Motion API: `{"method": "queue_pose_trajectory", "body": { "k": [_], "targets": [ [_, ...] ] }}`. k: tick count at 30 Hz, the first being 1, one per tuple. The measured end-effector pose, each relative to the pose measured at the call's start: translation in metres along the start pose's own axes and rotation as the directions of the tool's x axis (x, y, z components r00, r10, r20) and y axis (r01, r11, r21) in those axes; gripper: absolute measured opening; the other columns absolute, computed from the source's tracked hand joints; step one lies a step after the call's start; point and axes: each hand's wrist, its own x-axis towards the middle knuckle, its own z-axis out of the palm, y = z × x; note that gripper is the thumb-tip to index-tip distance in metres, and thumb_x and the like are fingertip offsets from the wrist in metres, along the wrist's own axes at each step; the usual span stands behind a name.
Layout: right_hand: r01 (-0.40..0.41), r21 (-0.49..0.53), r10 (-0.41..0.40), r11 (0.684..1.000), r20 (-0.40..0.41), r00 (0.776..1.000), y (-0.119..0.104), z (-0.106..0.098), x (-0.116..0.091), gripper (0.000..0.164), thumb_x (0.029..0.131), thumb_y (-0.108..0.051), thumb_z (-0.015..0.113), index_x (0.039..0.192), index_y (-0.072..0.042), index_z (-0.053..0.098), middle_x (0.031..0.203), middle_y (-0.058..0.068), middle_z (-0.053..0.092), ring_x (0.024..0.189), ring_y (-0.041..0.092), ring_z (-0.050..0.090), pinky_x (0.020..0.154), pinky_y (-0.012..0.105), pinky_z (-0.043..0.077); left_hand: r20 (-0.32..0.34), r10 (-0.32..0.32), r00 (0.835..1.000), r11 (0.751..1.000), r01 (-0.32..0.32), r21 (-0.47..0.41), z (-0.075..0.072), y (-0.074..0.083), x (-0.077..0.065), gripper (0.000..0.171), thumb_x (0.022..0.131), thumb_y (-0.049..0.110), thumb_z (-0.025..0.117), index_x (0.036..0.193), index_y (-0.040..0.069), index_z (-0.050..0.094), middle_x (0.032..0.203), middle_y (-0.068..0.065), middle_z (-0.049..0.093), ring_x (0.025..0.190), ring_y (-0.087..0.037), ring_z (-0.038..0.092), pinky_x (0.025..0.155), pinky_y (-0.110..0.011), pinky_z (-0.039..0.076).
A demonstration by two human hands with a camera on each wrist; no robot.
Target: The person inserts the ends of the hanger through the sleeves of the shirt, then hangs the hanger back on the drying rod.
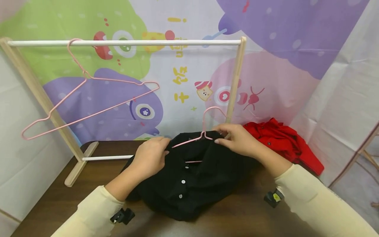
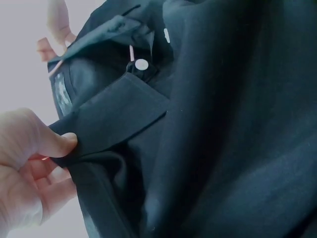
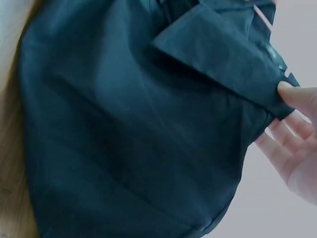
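Note:
A black shirt [image 1: 201,184] with white buttons is held up over the table, its lower part spread toward the front. Inside its collar sits a pink hanger [image 1: 204,123], the hook standing up above the neckline. My left hand [image 1: 151,156] pinches the collar at its left side; the left wrist view shows the thumb on top of the collar cloth [image 2: 109,116]. On the other side my right hand [image 1: 237,140] pinches the collar between thumb and fingers, as the right wrist view shows at the collar edge [image 3: 247,84]. Most of the hanger is hidden inside the shirt.
Behind stands a rack with a white bar [image 1: 177,42] and wooden posts. An unloaded pink hanger [image 1: 86,77] hangs at its left. A red garment [image 1: 284,141] lies on the brown table at the right. A cartoon-printed cloth [image 1: 189,75] covers the back.

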Motion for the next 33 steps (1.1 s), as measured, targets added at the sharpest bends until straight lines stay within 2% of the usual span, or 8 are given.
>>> {"method": "queue_pose_trajectory", "body": {
  "k": [4, 10, 17, 23, 33],
  "targets": [
    [-0.046, 0.01, 0.045, 0.999, 0.032, 0.998, 0.009, -0.003, -0.003, 0.03, 0.074, -0.016, 0.071, 0.102, -0.011, 0.061, 0.087, -0.001, 0.062, 0.075, 0.012, 0.056, 0.069, 0.029, 0.05, 0.001, 0.0, 1.0, 1.0, 0.0, -0.005, -0.001, -0.005, -0.001, 0.021, 0.075, 0.006, 0.066, 0.095, 0.007, 0.058, 0.079, -0.001, 0.057, 0.074, -0.022, 0.056, 0.063, -0.036, 0.046],
    [-0.027, 0.002, 0.027, 1.0, 0.098, 0.995, 0.017, -0.004, -0.008, 0.026, 0.074, -0.016, 0.071, 0.099, -0.011, 0.064, 0.084, -0.005, 0.063, 0.073, 0.008, 0.056, 0.068, 0.024, 0.049, 0.014, -0.006, 1.0, 0.999, 0.006, -0.046, -0.004, -0.012, -0.004, 0.024, 0.076, 0.006, 0.066, 0.099, 0.006, 0.059, 0.086, -0.004, 0.059, 0.078, -0.022, 0.057, 0.066, -0.037, 0.047],
    [0.045, -0.031, -0.042, 0.999, 0.073, 0.996, 0.018, -0.002, -0.011, 0.026, 0.073, -0.009, 0.071, 0.098, -0.005, 0.064, 0.088, 0.003, 0.065, 0.076, 0.012, 0.059, 0.073, 0.031, 0.049, 0.044, 0.012, 0.999, 0.993, -0.006, -0.117, -0.005, -0.013, 0.0, 0.027, 0.076, 0.006, 0.066, 0.102, 0.006, 0.059, 0.091, -0.006, 0.06, 0.082, -0.023, 0.058, 0.071, -0.038, 0.047],
    [0.063, -0.072, -0.059, 0.995, 0.065, 0.996, 0.013, -0.003, -0.011, 0.027, 0.073, -0.008, 0.07, 0.099, -0.005, 0.063, 0.091, 0.005, 0.064, 0.078, 0.014, 0.059, 0.076, 0.034, 0.048, 0.044, 0.033, 0.998, 0.992, -0.027, -0.124, -0.007, -0.011, 0.008, 0.021, 0.074, 0.005, 0.066, 0.093, 0.008, 0.058, 0.082, -0.003, 0.058, 0.075, -0.02, 0.056, 0.067, -0.036, 0.046],
    [0.084, -0.065, -0.081, 0.994, 0.053, 0.995, 0.002, -0.001, -0.008, 0.026, 0.074, -0.008, 0.07, 0.099, -0.005, 0.063, 0.091, 0.004, 0.064, 0.077, 0.014, 0.058, 0.076, 0.033, 0.048, 0.038, 0.051, 0.998, 0.991, -0.046, -0.123, -0.008, -0.002, 0.018, 0.018, 0.074, 0.005, 0.066, 0.088, 0.008, 0.056, 0.076, -0.002, 0.058, 0.069, -0.02, 0.056, 0.059, -0.035, 0.044]
  ]
}}
